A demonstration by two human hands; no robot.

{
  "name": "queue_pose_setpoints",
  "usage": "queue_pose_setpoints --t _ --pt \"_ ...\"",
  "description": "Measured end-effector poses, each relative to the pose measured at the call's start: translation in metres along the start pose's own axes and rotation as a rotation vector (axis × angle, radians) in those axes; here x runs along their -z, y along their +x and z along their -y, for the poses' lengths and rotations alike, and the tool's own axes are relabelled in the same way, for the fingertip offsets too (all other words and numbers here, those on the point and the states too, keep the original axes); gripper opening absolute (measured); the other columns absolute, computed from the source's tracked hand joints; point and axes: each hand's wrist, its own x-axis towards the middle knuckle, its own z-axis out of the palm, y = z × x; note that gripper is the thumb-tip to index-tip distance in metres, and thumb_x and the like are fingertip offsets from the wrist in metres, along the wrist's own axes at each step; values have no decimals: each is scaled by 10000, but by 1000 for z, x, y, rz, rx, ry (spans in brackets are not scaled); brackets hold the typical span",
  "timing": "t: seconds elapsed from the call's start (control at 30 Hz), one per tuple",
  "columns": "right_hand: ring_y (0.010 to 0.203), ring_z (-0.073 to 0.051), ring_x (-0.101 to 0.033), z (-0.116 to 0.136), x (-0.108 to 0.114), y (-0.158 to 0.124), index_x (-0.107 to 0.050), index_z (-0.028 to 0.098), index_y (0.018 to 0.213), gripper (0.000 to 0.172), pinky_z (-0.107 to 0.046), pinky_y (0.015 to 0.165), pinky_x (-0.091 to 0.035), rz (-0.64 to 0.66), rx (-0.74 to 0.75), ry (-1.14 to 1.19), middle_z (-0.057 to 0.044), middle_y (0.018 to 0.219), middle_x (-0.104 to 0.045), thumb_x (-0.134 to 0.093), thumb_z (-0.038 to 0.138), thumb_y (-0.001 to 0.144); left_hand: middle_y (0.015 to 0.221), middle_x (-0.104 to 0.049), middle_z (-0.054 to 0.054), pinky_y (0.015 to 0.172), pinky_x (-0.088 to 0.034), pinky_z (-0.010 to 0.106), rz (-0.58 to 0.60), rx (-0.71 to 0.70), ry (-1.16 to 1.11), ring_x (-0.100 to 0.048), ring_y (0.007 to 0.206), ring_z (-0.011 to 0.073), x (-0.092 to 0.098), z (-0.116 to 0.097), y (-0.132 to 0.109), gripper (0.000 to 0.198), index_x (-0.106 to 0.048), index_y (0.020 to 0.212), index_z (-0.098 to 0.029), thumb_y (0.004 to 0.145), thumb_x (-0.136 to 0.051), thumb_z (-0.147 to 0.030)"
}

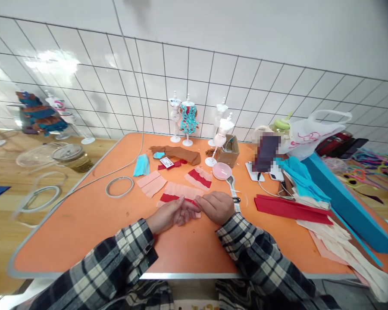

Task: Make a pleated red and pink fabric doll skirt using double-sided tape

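Observation:
Low over the orange table, my left hand [173, 214] and my right hand [216, 207] meet fingertip to fingertip. Between them is a pink piece of crepe paper [184, 189] with a red band [170, 198] across it. The fingers of both hands are closed at its lower edge, and they hide part of the band. Just beyond lie a smaller pink-and-red piece [198, 177] and a plain pink piece [151, 184]. By my right hand are a pink bowl [222, 171] and a spoon [232, 185].
Small white dress forms [224, 125] stand along the tiled wall, one wearing a turquoise ruffled dress [189, 118]. A tape roll [119, 187] lies at left, and a cable crosses the table. Red paper [291, 209], a phone [267, 150] and a cardboard box [230, 153] are at right.

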Motion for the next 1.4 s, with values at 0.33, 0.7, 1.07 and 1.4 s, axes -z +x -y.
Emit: queue_pose_setpoints --t 0.33,0.7,1.07,1.4 --pt "762 -160 -649 1 3 -7 -704 308 1057 212 -307 700 -508 11 43 194 -30 888 -737 -510 306 969 695 -589 18 535 -383 227 -222 -68 66 -504 586 106 5 0 -1 361 -597 756 -147 807 -665 -497" --pt "734 -167 -684 35 0 15 -734 216 858 146 -284 699 -545 189 -706 827 -18 797 -747 -710 332 773 808 -662 59 750 -453 302 -263 -463 1001 -596 800 173 3 -6 -9 360 -673 808 -180 980 -428 -382" --pt "788 -170 -694 -106 47 -1 -771 160 820 137 -226 712 -495 461 -1098 323 -32 801 -762 -670 249 803 1013 -721 79 855 -488 343 -279 -384 1171 -631 946 212 15 -6 -8 323 -697 1098 -206 963 -455 -373" --pt "772 -175 -666 -143 29 -7 -720 188 666 53 -228 626 -421 663 -1190 72 -34 741 -734 -731 233 691 964 -724 68 822 -490 329 -236 -376 1252 -632 910 203 20 -10 -9 296 -696 1003 -203 964 -448 -360"
